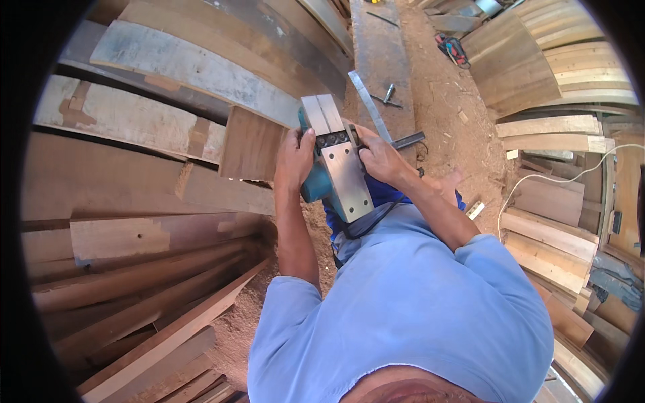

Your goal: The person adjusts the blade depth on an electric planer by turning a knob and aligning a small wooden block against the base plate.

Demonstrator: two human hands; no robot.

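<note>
An electric planer [347, 180] with a teal body rests over my lap, its metal sole turned up. Across the gap in the sole shows the dark cutter drum [332, 140] with a row of bolts. My left hand [294, 160] grips the planer's left side, thumb up along the edge of the sole. On the other side, my right hand [381, 158] is closed at the planer's edge beside the drum. A thin flat piece [353, 134] shows by its fingers; I cannot tell whether it belongs to the planer. A black cord [369, 232] curves below the planer.
On the narrow bench [379, 50] ahead lie a try square [371, 107] and a T-handled wrench [388, 97]. Boards [168, 64] stack up on the left, more timber [551, 228] on the right. A red and black tool [453, 50] sits on the sawdust-covered floor [470, 148].
</note>
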